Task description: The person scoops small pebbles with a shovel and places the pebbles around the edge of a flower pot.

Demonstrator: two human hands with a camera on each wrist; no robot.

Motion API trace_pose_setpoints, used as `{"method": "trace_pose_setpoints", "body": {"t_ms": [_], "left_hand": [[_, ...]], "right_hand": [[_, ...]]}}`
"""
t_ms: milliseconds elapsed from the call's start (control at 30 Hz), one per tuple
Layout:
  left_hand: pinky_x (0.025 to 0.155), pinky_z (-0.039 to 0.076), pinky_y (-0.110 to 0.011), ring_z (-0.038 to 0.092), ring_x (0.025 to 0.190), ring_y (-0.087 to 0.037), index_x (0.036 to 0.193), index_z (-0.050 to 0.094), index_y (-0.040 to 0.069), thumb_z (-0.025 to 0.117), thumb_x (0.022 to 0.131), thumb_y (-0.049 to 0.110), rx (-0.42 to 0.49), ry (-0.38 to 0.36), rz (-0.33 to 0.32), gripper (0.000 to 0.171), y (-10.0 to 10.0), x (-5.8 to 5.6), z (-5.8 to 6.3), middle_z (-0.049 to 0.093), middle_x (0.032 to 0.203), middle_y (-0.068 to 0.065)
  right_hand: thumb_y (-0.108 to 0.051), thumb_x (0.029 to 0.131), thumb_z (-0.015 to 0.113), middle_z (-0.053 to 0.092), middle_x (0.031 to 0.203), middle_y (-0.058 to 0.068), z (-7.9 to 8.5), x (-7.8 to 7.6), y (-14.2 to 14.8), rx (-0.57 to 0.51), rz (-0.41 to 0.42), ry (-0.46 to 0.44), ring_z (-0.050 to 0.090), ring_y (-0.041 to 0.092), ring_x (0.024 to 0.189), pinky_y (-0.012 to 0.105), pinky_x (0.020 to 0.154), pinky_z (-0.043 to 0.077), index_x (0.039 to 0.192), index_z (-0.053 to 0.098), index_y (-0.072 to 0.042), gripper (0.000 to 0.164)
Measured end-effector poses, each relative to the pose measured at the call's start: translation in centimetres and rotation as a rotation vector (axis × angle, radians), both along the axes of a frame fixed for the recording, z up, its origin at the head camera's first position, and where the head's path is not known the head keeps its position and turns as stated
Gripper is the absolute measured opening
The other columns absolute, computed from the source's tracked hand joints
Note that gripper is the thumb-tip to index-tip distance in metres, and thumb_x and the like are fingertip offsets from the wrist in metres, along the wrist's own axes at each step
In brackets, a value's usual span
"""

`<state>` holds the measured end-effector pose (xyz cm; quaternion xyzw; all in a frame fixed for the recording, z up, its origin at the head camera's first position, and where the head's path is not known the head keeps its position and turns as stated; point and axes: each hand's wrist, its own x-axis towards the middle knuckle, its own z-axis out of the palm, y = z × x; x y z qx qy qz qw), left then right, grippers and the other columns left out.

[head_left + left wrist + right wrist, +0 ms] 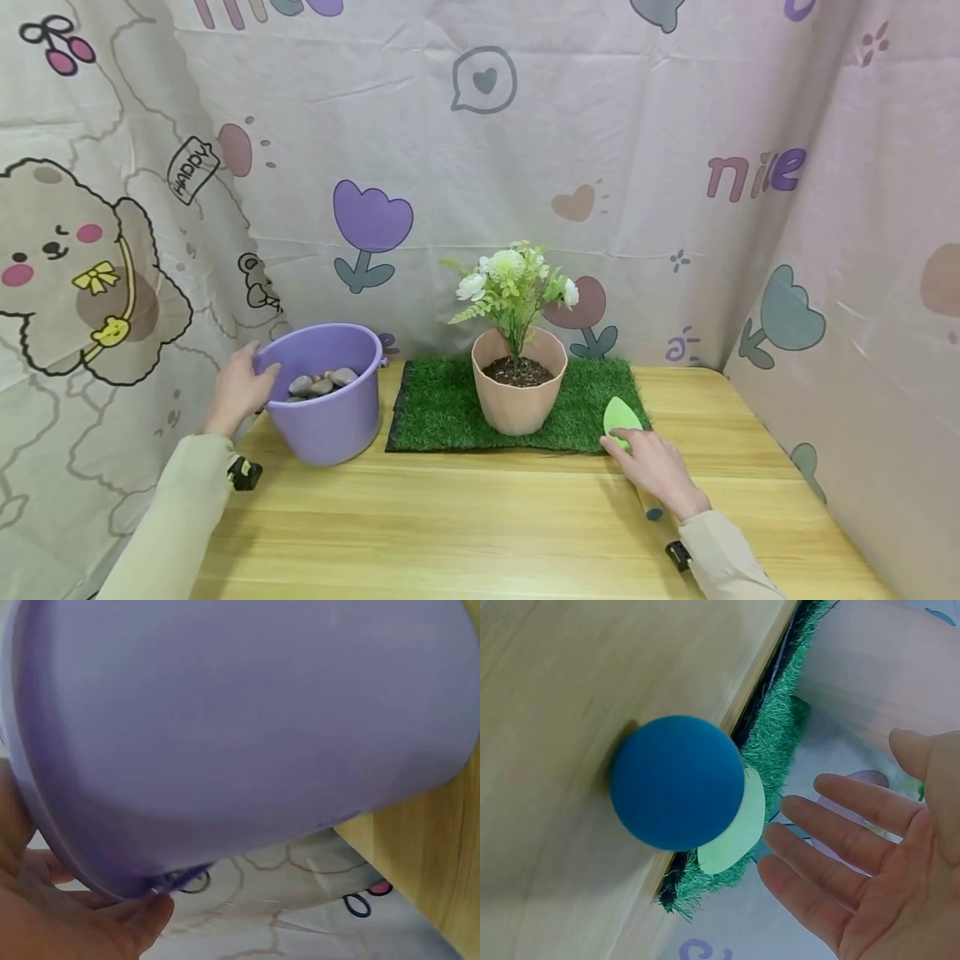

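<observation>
At the left, my left hand grips the rim of a purple bucket, its thumb over the edge. In the left wrist view, the fingers bend round the rim beside the handle joint. Several smooth stones lie inside the bucket. On the right, my right hand hovers over a small trowel with a light green blade and a blue-capped handle. The right wrist view shows that hand's fingers straight and spread, apart from the blue handle end.
A pink flowerpot with soil and white flowers stands on a green turf mat at the table's back. The wooden table reaches a printed curtain behind and at both sides.
</observation>
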<state>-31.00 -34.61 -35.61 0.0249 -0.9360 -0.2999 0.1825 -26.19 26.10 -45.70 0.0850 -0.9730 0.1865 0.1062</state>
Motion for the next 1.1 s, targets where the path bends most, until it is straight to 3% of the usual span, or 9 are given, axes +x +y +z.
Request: {"method": "trace_pose_setpoints", "body": {"t_ms": [167,333,467,567,667,733,867,967,1100], "left_hand": [[0.107,0.022,-0.070,0.022,0.133,-0.062,0.152,0.001,-0.011,0.042,0.100,0.020,0.151,-0.129,0.001,0.073,-1.1,-0.9,0.1,0.018,0.148,-0.045],[0.108,0.027,-0.065,0.027,0.134,-0.058,0.150,0.003,-0.015,0.038,0.097,0.011,0.255,-0.178,-0.059,0.069,-2.2,-1.4,-0.3,0.020,0.148,-0.043],[0.086,0.048,-0.042,0.050,0.111,-0.041,0.148,0.019,-0.016,0.038,0.091,0.003,0.271,-0.181,-0.124,0.063,-3.1,-1.4,-0.7,0.037,0.138,-0.041],[0.066,0.045,-0.027,0.056,0.087,-0.020,0.149,0.023,-0.012,0.040,0.087,0.000,0.287,-0.181,-0.150,0.065,-3.6,-1.4,-1.0,0.044,0.131,-0.037],[0.060,0.044,-0.027,0.051,0.071,-0.009,0.152,0.022,-0.007,0.041,0.085,0.000,0.305,-0.191,-0.158,0.070,-3.9,-1.1,-1.3,0.045,0.129,-0.034],[0.060,0.045,-0.027,0.052,0.073,-0.011,0.152,0.021,-0.006,0.042,0.085,0.000,0.297,-0.197,-0.158,0.071,-4.1,-0.9,-1.4,0.046,0.128,-0.033],[0.069,0.047,-0.019,0.055,0.102,-0.029,0.153,0.019,-0.007,0.041,0.088,0.002,0.278,-0.217,-0.178,0.069,-4.2,-0.1,-1.4,0.042,0.136,-0.035],[0.073,0.048,-0.015,0.049,0.114,-0.037,0.153,0.017,-0.007,0.040,0.089,0.003,0.278,-0.226,-0.198,0.068,-4.1,0.6,-1.3,0.038,0.140,-0.036],[0.072,0.049,-0.017,0.053,0.105,-0.028,0.152,0.020,-0.008,0.042,0.089,0.003,0.248,-0.218,-0.197,0.067,-4.1,1.5,-1.4,0.040,0.137,-0.036]], "right_hand": [[-0.059,0.097,0.041,0.065,0.128,0.016,-0.2,-0.1,0.1,0.002,0.005,-0.008,0.063,0.040,0.111,0.059,0.089,0.048,0.130,0.063,-0.007,0.066],[-0.051,0.098,0.047,0.066,0.126,0.016,-0.2,0.0,0.0,-0.003,0.009,-0.010,0.064,0.039,0.109,0.058,0.088,0.048,0.129,0.064,-0.006,0.057],[-0.051,0.098,0.046,0.066,0.126,0.017,-0.2,0.0,0.1,-0.004,0.008,-0.005,0.064,0.040,0.109,0.058,0.089,0.048,0.130,0.063,-0.005,0.059],[-0.050,0.098,0.047,0.065,0.127,0.019,-0.3,0.1,0.1,-0.005,0.005,0.003,0.064,0.041,0.107,0.059,0.089,0.048,0.132,0.060,-0.004,0.058],[-0.045,0.098,0.051,0.066,0.125,0.019,-0.4,0.1,0.1,-0.012,0.001,0.012,0.066,0.039,0.102,0.058,0.087,0.049,0.135,0.058,-0.005,0.055],[-0.047,0.098,0.051,0.070,0.114,0.018,-0.5,0.2,0.1,-0.012,0.001,-0.002,0.068,0.033,0.087,0.056,0.083,0.050,0.137,0.057,-0.006,0.057],[-0.047,0.098,0.051,0.071,0.111,0.017,-0.7,0.2,0.2,-0.014,-0.010,-0.018,0.063,0.020,0.074,0.053,0.078,0.052,0.138,0.056,-0.007,0.057],[-0.045,0.098,0.052,0.067,0.123,0.019,-0.7,0.1,0.3,-0.014,-0.006,-0.001,0.068,0.028,0.085,0.055,0.080,0.051,0.135,0.058,-0.005,0.055],[-0.051,0.098,0.048,0.064,0.128,0.019,-0.7,0.1,0.3,-0.007,0.008,0.004,0.065,0.041,0.105,0.059,0.086,0.049,0.133,0.059,-0.004,0.059]]}}
